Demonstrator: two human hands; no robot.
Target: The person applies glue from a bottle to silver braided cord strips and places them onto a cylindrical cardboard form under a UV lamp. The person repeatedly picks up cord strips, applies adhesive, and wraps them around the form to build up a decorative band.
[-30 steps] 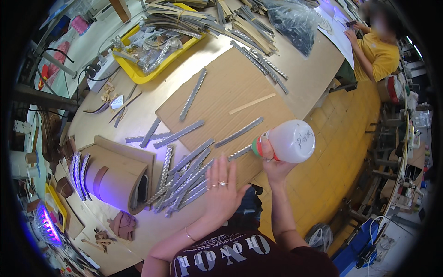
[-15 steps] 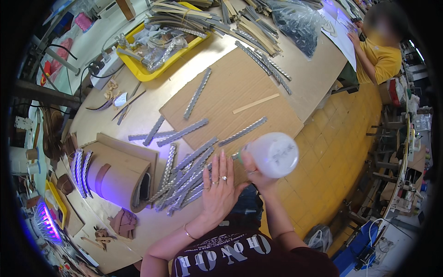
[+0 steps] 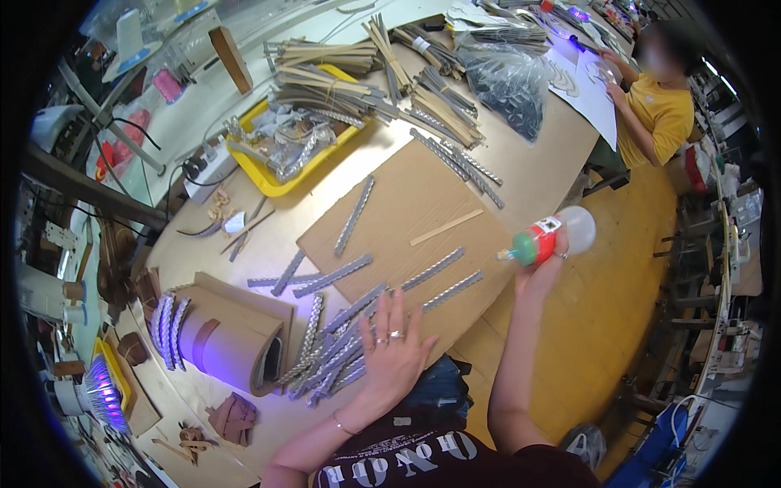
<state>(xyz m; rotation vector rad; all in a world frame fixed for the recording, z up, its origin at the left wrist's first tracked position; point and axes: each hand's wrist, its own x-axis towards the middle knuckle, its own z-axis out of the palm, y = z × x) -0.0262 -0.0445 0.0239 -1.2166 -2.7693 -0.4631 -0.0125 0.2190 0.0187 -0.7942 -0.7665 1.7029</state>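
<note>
My right hand (image 3: pixel 540 275) is wrapped round a squeeze bottle (image 3: pixel 579 229) with a translucent body, red label and green nozzle end. It holds the bottle on its side past the table edge, nozzle pointing left. My left hand (image 3: pixel 399 358) has its fingers stretched out, palm down, beside a pile of braided silver-grey strips (image 3: pixel 333 358). Its fingertips reach the end of a strip; whether they press on it I cannot tell. Two braided strips (image 3: pixel 452 291) lie just beyond those fingers on a cardboard sheet (image 3: pixel 382 220). A thin beige strip (image 3: pixel 446 228) lies farther up the sheet.
A yellow tray (image 3: pixel 281 189) of plastic-wrapped pieces stands at the back left. Bundled strips (image 3: pixel 325 89) and a plastic bag (image 3: pixel 508 89) lie behind. A curved brown form (image 3: pixel 232 346) is at left. A person in yellow (image 3: pixel 657 114) works at the far right.
My right hand has carried the bottle right, away from the strips, and tipped it from nozzle-down to sideways. My left hand remains by the pile. The view has shifted a little.
</note>
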